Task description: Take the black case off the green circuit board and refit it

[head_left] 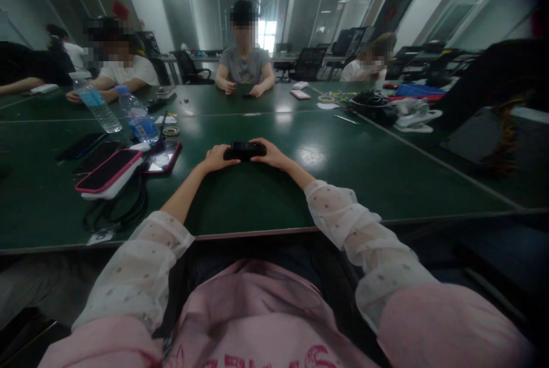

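Both my hands grip a small black box-like device [245, 151] at the middle of the green table [253, 202]; its exact kind is not clear. My left hand [218, 157] is closed around its left end, thumb along the near side. Around the right end, my right hand [270, 154] is closed in the same way. The device is at or just above the tabletop; I cannot tell whether it touches. To the left of my hands lies a phone with a red edge [163, 156], its screen lit.
A pink-edged phone [112, 170] rests on a white object, with black cables [122, 208] beside it. Two plastic bottles, one blue-capped [139, 116], stand behind. A tangle of black cables [369, 106] and a white clamp-like object [416, 116] lie right. Several people sit around the table.
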### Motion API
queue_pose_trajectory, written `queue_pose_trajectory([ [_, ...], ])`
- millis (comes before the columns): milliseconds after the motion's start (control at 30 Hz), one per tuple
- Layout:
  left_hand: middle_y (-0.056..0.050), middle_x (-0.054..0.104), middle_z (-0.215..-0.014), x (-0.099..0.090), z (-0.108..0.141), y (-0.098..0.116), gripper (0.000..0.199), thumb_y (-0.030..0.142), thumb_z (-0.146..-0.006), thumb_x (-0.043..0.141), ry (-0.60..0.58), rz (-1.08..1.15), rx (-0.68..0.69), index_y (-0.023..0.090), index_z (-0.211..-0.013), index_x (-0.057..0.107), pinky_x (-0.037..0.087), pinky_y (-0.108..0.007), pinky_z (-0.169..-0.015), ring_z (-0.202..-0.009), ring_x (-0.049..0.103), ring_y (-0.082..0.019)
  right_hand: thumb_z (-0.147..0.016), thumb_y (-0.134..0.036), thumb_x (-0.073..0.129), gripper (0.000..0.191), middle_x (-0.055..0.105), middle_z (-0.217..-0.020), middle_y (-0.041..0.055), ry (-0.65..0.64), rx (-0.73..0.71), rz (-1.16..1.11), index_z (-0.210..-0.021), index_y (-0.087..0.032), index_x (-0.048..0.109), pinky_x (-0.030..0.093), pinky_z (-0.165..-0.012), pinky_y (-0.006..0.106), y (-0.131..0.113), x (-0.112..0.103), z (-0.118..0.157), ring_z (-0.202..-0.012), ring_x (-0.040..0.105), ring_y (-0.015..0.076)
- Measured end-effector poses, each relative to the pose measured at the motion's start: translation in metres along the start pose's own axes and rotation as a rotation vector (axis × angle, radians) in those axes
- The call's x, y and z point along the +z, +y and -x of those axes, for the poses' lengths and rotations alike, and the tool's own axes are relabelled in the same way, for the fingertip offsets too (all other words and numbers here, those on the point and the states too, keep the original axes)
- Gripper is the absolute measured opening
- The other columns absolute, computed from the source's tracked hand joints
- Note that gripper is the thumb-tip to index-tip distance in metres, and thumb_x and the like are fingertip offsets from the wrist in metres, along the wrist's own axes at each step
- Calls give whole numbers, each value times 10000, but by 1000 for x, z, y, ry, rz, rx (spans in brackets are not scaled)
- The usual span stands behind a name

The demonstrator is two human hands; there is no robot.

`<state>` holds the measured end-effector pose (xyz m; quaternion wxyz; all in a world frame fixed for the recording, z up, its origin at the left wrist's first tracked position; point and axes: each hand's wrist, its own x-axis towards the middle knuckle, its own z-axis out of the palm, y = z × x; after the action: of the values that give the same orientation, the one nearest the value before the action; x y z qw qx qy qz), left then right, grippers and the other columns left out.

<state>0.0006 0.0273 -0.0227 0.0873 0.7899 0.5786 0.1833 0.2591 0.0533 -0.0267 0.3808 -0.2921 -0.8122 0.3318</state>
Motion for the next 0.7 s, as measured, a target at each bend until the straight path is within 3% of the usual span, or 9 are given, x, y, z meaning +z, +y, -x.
queue_pose_trajectory([
  [700,-120,566,-1334,-1,0,-1,758,722,-727,581,-4,7,-16,236,-1305,521,366,-498,-1057,-1287,466,-344,-655,-331,793,638,604,-1221,75,62,9,-12,-1230,-216,543,417,-1053,473,-5,2,-1,-1134,584,251],
])
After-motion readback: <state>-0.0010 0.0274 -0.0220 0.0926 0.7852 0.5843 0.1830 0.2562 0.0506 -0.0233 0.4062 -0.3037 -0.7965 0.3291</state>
